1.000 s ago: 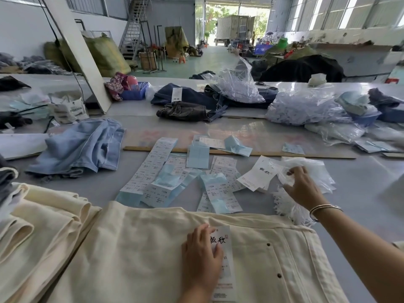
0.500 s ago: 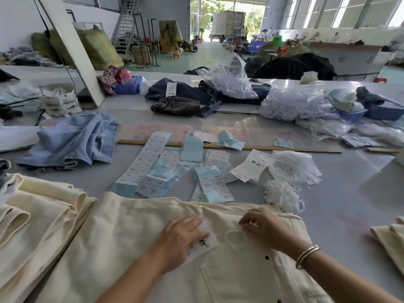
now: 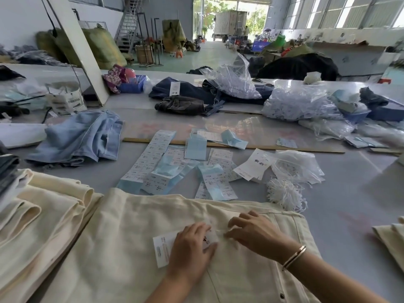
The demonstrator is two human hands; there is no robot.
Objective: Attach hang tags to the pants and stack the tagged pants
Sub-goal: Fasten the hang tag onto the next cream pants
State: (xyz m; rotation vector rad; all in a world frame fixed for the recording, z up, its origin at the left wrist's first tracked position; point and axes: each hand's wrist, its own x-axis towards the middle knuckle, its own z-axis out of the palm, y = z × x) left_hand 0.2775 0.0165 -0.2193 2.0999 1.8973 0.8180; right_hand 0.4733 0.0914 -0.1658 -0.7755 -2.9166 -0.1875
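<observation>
Now the cream-coloured cotton pants [image 3: 122, 248] lie flat on the grey worktop [image 3: 349, 193] at the 6 o'clock side, with the waistband toward 3 o'clock. On them lies a white paper hang tag with black printed characters [image 3: 162, 248]. The left hand [image 3: 192, 248] rests on this tag with its fingers lightly spread and presses it onto the fabric. The right hand [image 3: 253, 232], which wears a thin metal bangle [image 3: 294, 256] on the wrist, is just beside the left one at its 3 o'clock; its fingers are bent and the fingertips come together on the cloth near the tag's end. I cannot tell whether they pinch a string there.

At 9 o'clock a stack of folded cream pants [image 3: 43, 215] touches the flat pair. At 12 o'clock long white strips of printed labels with pale blue backing [image 3: 153, 158] are scattered on the worktop. At 1 o'clock lie a small pile of white hang tags [image 3: 253, 165], a clear plastic bag of white strings [image 3: 295, 165] and a loose bundle of white strings [image 3: 284, 195]. Crumpled light blue denim pants [image 3: 78, 136] lie at 10 o'clock.
</observation>
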